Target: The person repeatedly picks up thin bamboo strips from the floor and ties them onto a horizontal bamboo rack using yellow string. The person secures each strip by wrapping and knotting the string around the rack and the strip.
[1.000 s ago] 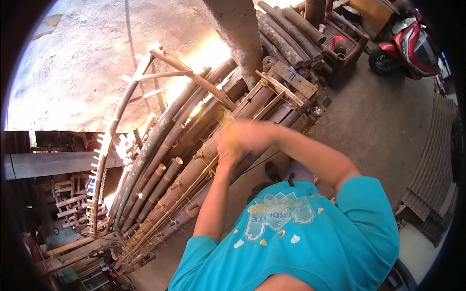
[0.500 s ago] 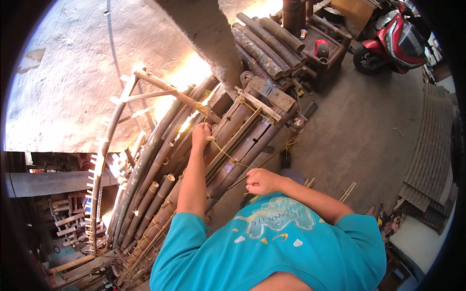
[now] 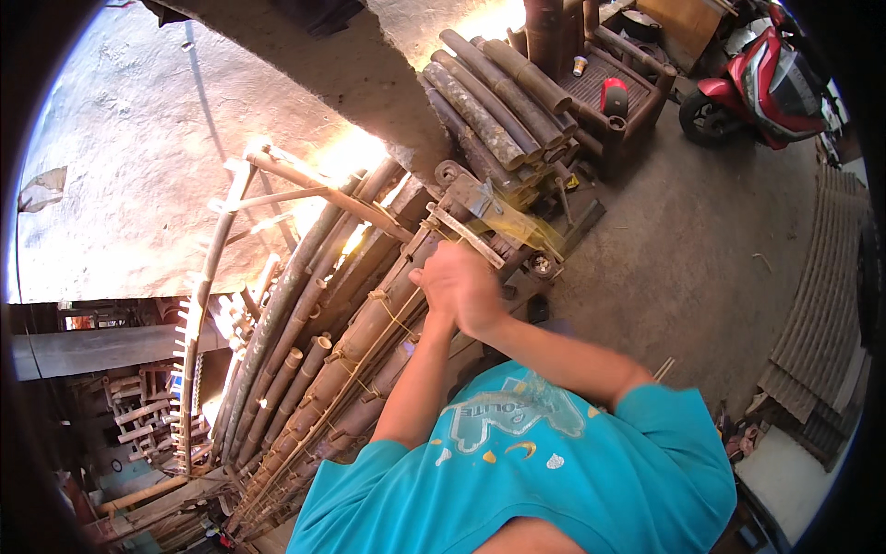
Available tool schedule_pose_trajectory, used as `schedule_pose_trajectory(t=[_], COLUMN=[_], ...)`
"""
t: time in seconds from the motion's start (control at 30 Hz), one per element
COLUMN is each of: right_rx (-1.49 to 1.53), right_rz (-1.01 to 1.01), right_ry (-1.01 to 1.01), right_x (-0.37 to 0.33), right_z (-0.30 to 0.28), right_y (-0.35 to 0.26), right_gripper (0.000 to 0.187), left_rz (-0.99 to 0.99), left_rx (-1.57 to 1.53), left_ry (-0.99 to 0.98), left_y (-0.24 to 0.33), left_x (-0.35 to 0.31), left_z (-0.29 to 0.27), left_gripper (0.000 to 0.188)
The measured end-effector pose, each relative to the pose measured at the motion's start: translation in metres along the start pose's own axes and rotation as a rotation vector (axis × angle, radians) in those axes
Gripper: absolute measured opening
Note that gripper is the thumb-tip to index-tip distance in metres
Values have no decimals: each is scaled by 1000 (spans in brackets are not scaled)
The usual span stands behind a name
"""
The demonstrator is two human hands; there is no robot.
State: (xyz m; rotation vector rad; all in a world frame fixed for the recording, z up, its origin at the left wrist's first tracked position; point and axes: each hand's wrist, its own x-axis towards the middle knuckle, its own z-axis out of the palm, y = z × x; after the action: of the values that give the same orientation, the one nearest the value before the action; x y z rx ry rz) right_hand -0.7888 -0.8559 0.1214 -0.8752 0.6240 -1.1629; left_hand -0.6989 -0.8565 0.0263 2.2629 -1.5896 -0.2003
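My left hand [image 3: 438,288] and my right hand [image 3: 475,294] are together over the upper end of a bamboo frame [image 3: 355,346], the right overlapping the left. The left fingers are curled closed with the thumb sticking out; what they hold is hidden. My right hand is smeared by motion, and its fingers cannot be made out. Below my hands, a thin yellow cord [image 3: 397,319] loops around the frame's long poles. A short light crosspiece [image 3: 466,236] lies across the frame's end, just beyond my hands, beside a wooden block [image 3: 503,220].
Long bamboo poles [image 3: 295,319] lean to the left, near a curved pegged bamboo piece [image 3: 198,323]. Cut bamboo lengths [image 3: 498,102] are stacked ahead beside a bamboo chair [image 3: 609,69]. A red motorbike [image 3: 761,88] and corrugated sheets [image 3: 812,305] stand right. A thick post [image 3: 341,74] slants overhead.
My hands were apart, with the yellow cord stretched between them. My right hand has moved up and left, my left hand a little right, and they now meet over the frame.
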Motion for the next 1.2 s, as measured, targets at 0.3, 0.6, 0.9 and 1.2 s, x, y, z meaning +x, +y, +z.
schedule_pose_trajectory(t=[0.3,0.6,0.9,1.2], right_rx=[-1072,-1083,-1086,-927], right_rz=[116,-87,-232,101], right_ry=[-873,-947,-701,-741], right_x=[159,-20,-54,-165], right_z=[-8,-156,-122,5], right_y=[14,16,17,110], right_gripper=[42,40,34,22], left_rz=[40,74,89,-55], left_rx=[-243,-333,-152,-84], left_ry=[-48,51,30,20], left_y=[17,18,-103,-185], left_x=[0,3,144,-10], left_z=[-35,-32,29,-156], left_gripper=[24,27,40,46])
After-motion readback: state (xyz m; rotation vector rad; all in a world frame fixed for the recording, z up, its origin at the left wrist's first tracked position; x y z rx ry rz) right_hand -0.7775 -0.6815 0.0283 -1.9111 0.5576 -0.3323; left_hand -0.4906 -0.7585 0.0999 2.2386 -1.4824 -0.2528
